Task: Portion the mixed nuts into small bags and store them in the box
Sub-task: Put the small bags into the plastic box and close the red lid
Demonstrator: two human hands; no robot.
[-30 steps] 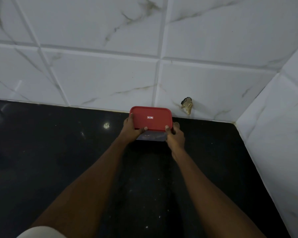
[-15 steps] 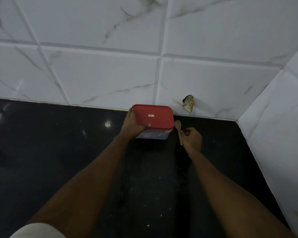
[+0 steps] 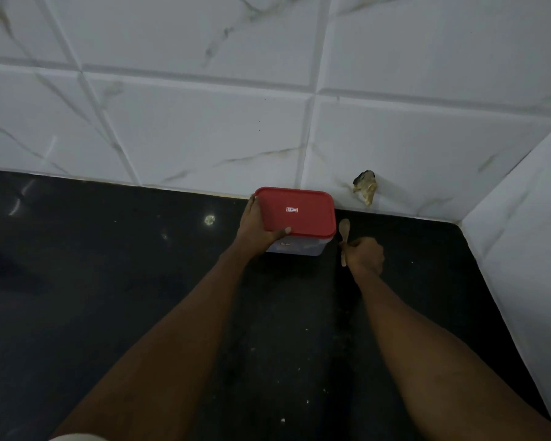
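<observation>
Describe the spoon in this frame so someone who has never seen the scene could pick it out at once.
Start at the back right corner of the black counter, where the white tiled wall turns. There stands a clear box with a red lid, held by the left hand. Just right of it, the small wooden spoon pokes from the right hand, bowl towards the wall: the only wooden, slender thing there.

box (image 3: 295, 248) contents unreadable through the dim clear wall under the lid (image 3: 296, 211). Lid label (image 3: 291, 210) too small to read. Spoon (image 3: 344, 240) handle partly hidden in right hand (image 3: 365, 256). Both forearms cut off at bottom edge.
</observation>
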